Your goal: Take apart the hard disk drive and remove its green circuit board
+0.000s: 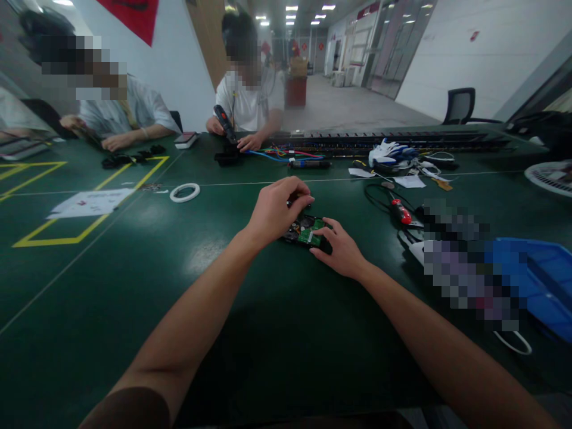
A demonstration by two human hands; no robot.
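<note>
Seemingly, in the head view, fine handwork is under way on an open device [308, 237] on the green table [111, 286], its right end touched by the loosely spread right hand [340, 250]. The left hand [282, 205] is pinched nearly closed above, any grip hidden; steadiness is probably called for next.

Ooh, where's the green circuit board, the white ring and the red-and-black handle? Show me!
Green circuit board [305, 238]: head view, on its green face.
White ring [196, 191]: head view, on the right side of its band.
Red-and-black handle [401, 212]: head view, on its red part.
</note>
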